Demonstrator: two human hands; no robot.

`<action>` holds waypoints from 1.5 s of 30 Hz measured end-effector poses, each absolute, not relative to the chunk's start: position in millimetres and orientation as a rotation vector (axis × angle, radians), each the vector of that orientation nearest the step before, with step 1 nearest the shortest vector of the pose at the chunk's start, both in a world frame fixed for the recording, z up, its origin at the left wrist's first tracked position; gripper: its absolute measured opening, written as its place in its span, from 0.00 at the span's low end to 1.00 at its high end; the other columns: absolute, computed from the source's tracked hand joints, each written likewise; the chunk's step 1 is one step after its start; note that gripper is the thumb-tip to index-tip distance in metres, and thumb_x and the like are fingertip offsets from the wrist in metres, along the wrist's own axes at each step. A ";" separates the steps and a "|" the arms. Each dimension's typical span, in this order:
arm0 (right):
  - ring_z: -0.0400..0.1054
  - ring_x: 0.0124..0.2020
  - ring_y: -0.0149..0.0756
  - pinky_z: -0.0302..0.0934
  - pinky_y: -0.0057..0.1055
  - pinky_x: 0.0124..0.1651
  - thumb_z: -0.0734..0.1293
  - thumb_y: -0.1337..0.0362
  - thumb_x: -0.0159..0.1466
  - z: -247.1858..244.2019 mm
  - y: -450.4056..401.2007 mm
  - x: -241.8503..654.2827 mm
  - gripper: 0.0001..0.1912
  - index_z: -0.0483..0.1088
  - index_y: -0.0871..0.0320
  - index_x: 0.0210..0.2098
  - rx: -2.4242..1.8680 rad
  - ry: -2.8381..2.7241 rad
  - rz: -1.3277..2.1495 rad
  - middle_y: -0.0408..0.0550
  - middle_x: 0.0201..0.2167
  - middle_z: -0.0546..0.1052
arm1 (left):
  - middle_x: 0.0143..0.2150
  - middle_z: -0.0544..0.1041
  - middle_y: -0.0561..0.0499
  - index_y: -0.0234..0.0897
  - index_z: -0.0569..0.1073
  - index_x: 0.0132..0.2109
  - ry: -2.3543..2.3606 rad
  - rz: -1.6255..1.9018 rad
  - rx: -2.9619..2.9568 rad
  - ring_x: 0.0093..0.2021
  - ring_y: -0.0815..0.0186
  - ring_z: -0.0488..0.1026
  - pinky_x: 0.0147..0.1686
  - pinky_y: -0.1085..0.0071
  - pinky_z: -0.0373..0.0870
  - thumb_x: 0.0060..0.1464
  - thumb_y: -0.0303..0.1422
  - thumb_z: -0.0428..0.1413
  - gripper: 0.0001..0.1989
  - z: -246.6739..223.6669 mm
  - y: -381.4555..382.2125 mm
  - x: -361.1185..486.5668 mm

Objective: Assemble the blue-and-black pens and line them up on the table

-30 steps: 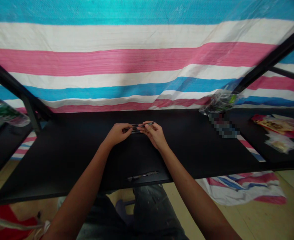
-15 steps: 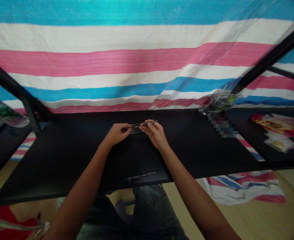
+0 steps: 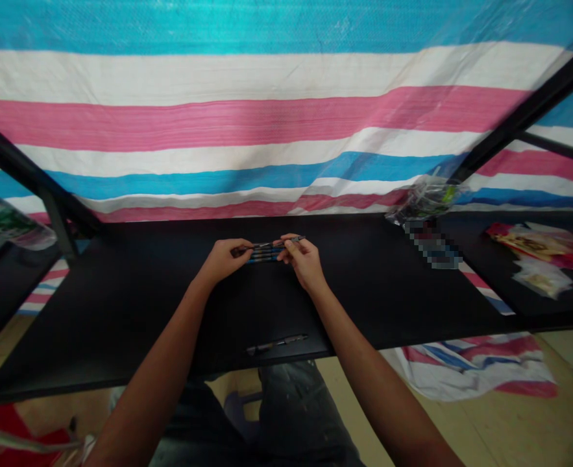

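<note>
Several pens (image 3: 263, 254) lie side by side near the middle of the black table (image 3: 364, 285). At their left ends is my left hand (image 3: 228, 259), fingers pinched on the end of a pen at the row's far side. My right hand (image 3: 304, 258) is at the right ends, its thumb and fingers closed on the same pen, whose tip (image 3: 300, 239) sticks out past them. Which fingers touch the other pens is too small to tell. Closer to me, a separate dark pen (image 3: 277, 344) lies by the table's front edge.
A crumpled clear plastic bag (image 3: 425, 198) stands at the back right beside a blurred-out item (image 3: 435, 246). Red packaging (image 3: 544, 243) and a small clear bag (image 3: 543, 277) lie farther right. A plastic bottle (image 3: 13, 220) is at the left. Striped sheeting (image 3: 247, 120) hangs behind.
The held pen has come down to the far side of the row, lying more level. My left hand has shifted slightly left, and more of the pens shows between the hands.
</note>
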State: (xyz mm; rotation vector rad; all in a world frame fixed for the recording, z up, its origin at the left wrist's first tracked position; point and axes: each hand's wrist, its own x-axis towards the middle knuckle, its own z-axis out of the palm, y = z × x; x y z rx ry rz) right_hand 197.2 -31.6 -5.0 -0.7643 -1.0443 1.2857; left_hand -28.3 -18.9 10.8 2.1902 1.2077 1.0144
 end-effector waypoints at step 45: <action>0.75 0.29 0.30 0.67 0.28 0.32 0.74 0.56 0.59 -5.0 -33.0 200.5 0.14 0.75 0.54 0.42 -0.697 -0.937 1.477 0.48 0.39 0.83 | 0.37 0.81 0.48 0.34 0.79 0.43 1.096 0.994 1.981 0.33 0.66 0.74 0.35 0.72 0.69 0.56 0.36 0.60 0.11 2.6 -15.4 -25.9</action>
